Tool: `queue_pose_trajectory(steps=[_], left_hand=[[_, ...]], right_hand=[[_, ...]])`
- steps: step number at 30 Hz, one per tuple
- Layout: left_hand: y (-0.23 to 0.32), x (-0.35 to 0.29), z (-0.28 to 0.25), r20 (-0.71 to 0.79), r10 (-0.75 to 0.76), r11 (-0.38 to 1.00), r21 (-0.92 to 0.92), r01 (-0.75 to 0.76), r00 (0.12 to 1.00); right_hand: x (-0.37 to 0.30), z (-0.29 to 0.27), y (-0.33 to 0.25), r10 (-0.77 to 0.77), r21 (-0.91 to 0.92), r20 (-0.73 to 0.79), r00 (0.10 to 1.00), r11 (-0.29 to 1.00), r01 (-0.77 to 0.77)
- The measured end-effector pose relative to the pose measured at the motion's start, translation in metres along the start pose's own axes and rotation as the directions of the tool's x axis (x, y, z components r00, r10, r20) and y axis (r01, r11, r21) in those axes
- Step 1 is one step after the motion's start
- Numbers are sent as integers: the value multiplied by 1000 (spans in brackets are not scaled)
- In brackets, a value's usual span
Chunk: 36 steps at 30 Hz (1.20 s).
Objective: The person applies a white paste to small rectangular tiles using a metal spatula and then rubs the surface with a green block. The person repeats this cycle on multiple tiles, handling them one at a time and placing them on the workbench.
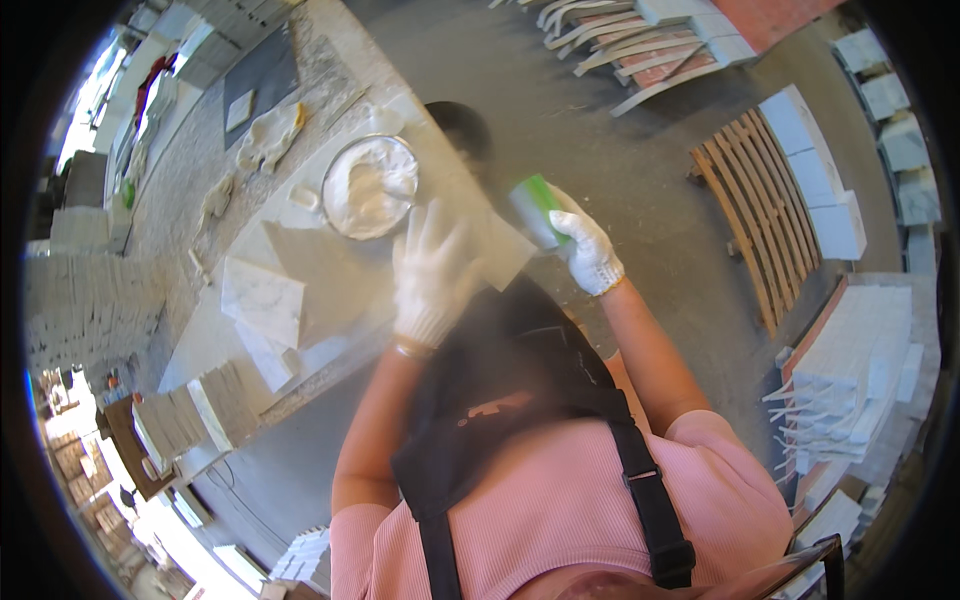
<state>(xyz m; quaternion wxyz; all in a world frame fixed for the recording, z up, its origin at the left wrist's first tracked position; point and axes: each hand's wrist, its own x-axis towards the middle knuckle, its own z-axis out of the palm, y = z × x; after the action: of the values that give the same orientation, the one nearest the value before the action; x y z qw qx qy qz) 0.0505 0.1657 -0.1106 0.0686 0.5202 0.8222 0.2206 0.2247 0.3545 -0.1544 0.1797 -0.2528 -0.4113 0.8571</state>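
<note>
White knitted cloth gloves on left hand (432, 272) and right hand (590, 252), matt and slightly fuzzy. Smooth pale stone tile (470, 215) under the left hand, dull grey-beige. Green plastic scraper (537, 210) in the right hand, faintly glossy. Shiny metal bowl (369, 187) with thick white paste, lumpy and wet-looking. Polished white marble tiles (262, 298), lightly veined. Rough, dusty stone desk (190, 225). Bare wooden slats on pallet (752, 205). Ribbed pink knit shirt (560, 500); dark matt apron (505, 385).

white knit gloves, pink ribbed top, black apron, perhaps bracelet.
</note>
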Motion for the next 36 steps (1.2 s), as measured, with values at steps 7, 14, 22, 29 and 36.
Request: queue_pose_trajectory(steps=[7,14,22,29,36], left_hand=[[-7,-4,21,7,32,996,84,-32,999],[-16,6,18,80,78,996,47,-82,994],[-18,7,16,79,86,996,27,-89,993],[-19,7,15,61,97,995,-3,-97,993],[-21,7,16,49,102,994,25,-103,994]], right_hand=[[4,-8,7,76,-125,48,996,990,-70],[-20,-3,-3,-12,-390,26,1000,921,21],[4,6,6,-73,-468,-1,997,881,64],[-6,9,3,-223,-764,134,966,597,244],[-10,-4,-2,-91,-567,105,990,813,135]])
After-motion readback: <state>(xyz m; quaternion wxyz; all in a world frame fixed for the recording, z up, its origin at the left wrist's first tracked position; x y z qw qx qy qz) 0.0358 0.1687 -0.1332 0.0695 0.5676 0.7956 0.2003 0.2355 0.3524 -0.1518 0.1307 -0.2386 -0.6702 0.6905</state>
